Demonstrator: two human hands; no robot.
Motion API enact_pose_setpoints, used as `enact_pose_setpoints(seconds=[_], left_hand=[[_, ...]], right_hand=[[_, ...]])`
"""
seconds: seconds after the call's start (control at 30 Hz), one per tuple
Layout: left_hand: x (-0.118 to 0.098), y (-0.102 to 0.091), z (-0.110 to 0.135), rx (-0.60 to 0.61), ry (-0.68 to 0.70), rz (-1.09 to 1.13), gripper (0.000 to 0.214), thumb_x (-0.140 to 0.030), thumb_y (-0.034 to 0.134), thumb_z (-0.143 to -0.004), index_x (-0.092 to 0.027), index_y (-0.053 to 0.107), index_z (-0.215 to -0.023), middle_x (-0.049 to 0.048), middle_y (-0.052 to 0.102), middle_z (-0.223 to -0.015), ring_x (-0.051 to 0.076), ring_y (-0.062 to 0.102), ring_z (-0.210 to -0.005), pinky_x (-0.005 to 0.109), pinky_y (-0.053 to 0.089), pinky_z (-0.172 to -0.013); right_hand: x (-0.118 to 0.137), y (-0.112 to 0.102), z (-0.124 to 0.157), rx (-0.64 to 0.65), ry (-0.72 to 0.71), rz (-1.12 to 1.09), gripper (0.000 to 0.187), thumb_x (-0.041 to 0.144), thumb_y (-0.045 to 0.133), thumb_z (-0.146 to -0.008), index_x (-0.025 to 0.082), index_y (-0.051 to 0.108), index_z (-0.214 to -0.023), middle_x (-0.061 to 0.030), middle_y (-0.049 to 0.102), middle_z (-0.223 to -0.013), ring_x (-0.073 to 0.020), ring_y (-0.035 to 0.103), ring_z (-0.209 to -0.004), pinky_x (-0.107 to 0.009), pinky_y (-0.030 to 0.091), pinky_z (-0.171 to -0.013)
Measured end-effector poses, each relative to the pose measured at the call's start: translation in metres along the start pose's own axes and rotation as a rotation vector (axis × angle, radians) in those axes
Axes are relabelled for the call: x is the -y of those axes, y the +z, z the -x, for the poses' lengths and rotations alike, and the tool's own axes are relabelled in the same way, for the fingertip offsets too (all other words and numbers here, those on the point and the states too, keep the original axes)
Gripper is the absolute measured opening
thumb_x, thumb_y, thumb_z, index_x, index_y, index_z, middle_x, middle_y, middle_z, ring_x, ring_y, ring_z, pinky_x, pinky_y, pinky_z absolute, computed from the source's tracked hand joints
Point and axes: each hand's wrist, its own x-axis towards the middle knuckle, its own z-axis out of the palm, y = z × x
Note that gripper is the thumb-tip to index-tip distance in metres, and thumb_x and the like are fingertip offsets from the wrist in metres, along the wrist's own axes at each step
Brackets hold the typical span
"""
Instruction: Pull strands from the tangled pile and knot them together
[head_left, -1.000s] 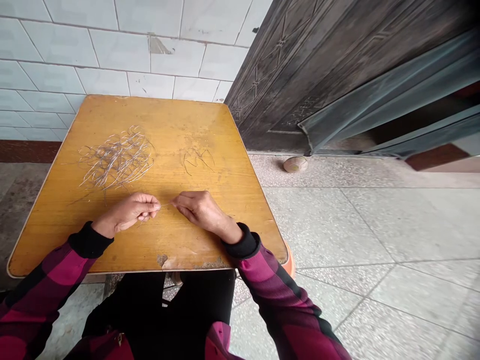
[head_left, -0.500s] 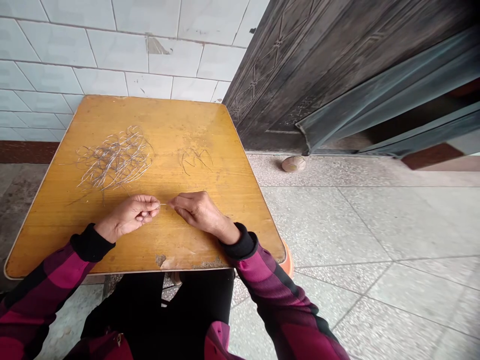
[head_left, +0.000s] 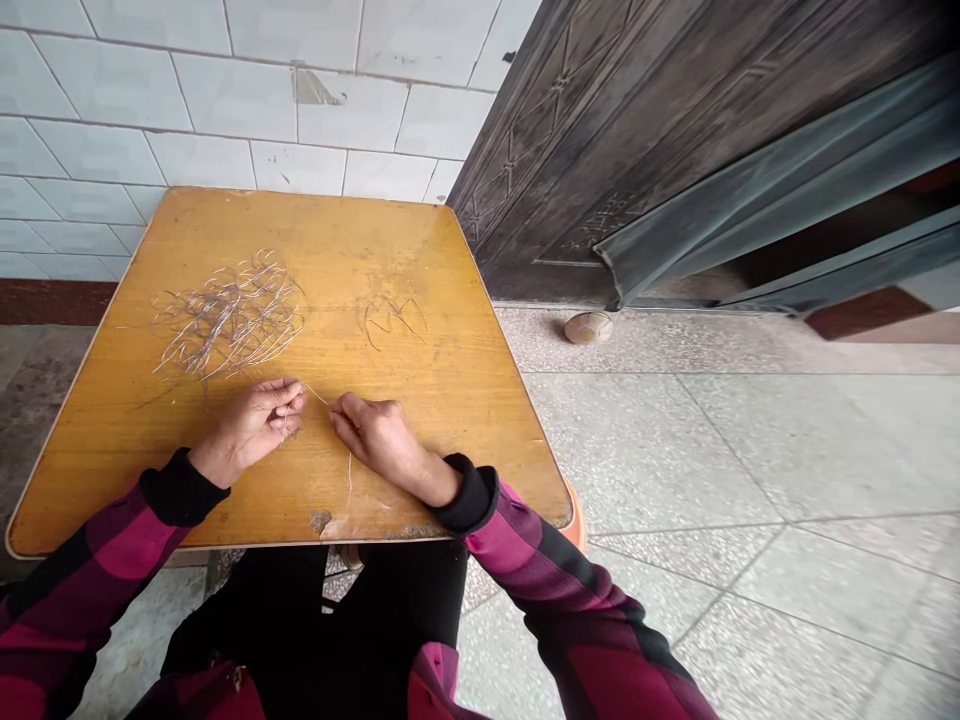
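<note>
My left hand (head_left: pixel 259 425) rests on the yellow wooden table (head_left: pixel 420 400) with its fingers pinched on one end of a thin pale wire (head_left: pixel 349 470). My right hand (head_left: pixel 375 435) lies close beside it, fingers closed on the same wire, whose free end trails toward the table's near edge. Just beyond my left hand lies a loose pile of thin silvery wires (head_left: pixel 229 318). A few bent wires (head_left: pixel 394 318) lie apart, farther back and to the right of the pile.
The table stands against a white tiled wall (head_left: pixel 225 100). A dark metal door (head_left: pixel 675 150) runs along the right. A small round object (head_left: pixel 589 327) lies on the speckled floor by the door. An orange stool edge (head_left: pixel 577 520) shows under the table's right corner.
My hands have come closer together and shifted slightly left. The wire, earlier stretched short between the fingertips, now bends down and trails toward the table's near edge.
</note>
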Motion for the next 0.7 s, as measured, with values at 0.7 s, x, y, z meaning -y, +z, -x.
enact_pose_setpoints(seconds=[0.7], left_hand=[[-0.0070, 0.0002, 0.0026, -0.029, 0.100, 0.054, 0.015, -0.007, 0.070, -0.070, -0.011, 0.057, -0.065, -0.0036, 0.049, -0.058, 0.001, 0.038, -0.044, 0.011, 0.033, -0.040]], right_hand=[[0.0023, 0.0044, 0.0059, 0.012, -0.001, 0.162, 0.023, 0.026, 0.041, -0.096, 0.015, 0.060, -0.088, -0.0039, 0.069, -0.069, -0.0106, 0.055, -0.052, -0.023, 0.031, -0.053]])
